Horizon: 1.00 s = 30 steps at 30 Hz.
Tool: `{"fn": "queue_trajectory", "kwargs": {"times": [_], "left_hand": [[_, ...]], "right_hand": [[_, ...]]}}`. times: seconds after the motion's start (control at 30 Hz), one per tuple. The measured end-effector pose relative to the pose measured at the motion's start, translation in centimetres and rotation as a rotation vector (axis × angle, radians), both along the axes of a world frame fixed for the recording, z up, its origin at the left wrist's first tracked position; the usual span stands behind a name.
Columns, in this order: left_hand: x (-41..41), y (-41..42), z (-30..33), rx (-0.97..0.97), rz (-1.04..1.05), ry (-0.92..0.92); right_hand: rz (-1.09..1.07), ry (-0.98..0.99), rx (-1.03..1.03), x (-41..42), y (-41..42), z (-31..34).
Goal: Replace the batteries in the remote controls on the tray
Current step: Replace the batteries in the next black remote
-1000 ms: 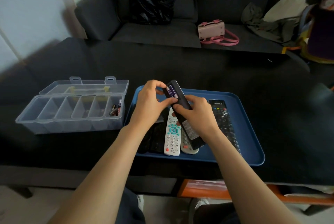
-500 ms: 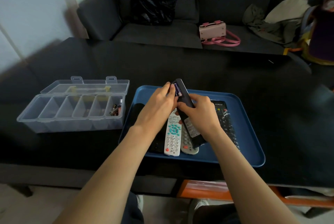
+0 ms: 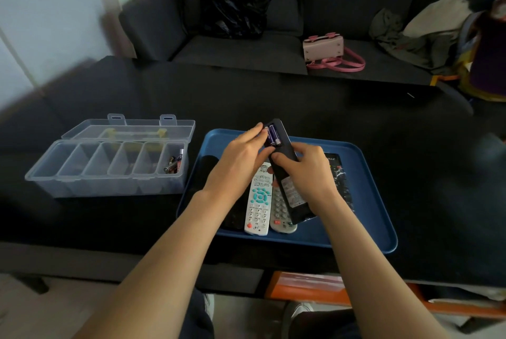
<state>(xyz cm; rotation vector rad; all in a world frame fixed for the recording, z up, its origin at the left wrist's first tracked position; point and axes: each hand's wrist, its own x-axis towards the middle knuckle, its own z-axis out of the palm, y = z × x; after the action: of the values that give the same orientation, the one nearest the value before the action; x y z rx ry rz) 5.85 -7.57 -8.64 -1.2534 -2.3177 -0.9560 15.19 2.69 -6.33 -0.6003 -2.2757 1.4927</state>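
My right hand [image 3: 306, 171] grips a long black remote [image 3: 287, 174] tilted above the blue tray [image 3: 364, 201], its back facing up. Its open battery bay at the far end shows two purple batteries [image 3: 272, 134]. My left hand [image 3: 241, 158] touches the batteries with its fingertips, thumb against the remote's side. Under my hands a white remote [image 3: 258, 201] with teal buttons and a grey remote [image 3: 280, 215] lie on the tray. Another black remote [image 3: 341, 179] lies to the right, partly hidden by my right hand.
A clear plastic compartment box [image 3: 109, 163] stands open left of the tray, with a few loose batteries [image 3: 174, 164] in its rightmost cell. The black table reaches a dark sofa holding a black bag [image 3: 232, 12], a pink handbag [image 3: 325, 48] and clothes [image 3: 427, 29].
My left hand has flattened from a curled pinch at the remote's end and now lies with its fingers over the battery bay. The right hand keeps holding the remote.
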Motion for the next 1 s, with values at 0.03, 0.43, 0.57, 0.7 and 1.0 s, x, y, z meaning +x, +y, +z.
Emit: {"fn": "queue_trajectory", "kwargs": {"times": [0.03, 0.43, 0.57, 0.7, 1.0], "left_hand": [[-0.1, 0.0, 0.1, 0.033, 0.002, -0.026], [-0.8, -0.5, 0.1, 0.193, 0.053, 0.14], [-0.7, -0.1, 0.0, 0.211, -0.022, 0.272], [0.4, 0.0, 1.5, 0.419, 0.016, 0.024], [-0.2, -0.6, 1.4, 0.313, 0.11, -0.342]], "right_hand": [[0.002, -0.006, -0.01, 0.1, 0.0, 0.1], [0.075, -0.036, -0.332, 0.1, -0.9, 0.9], [0.153, -0.065, -0.46, 0.3, -1.4, 1.4], [0.185, -0.073, -0.502, 0.4, -1.8, 1.2], [0.09, -0.019, -0.296, 0.4, -1.3, 0.7]]}}
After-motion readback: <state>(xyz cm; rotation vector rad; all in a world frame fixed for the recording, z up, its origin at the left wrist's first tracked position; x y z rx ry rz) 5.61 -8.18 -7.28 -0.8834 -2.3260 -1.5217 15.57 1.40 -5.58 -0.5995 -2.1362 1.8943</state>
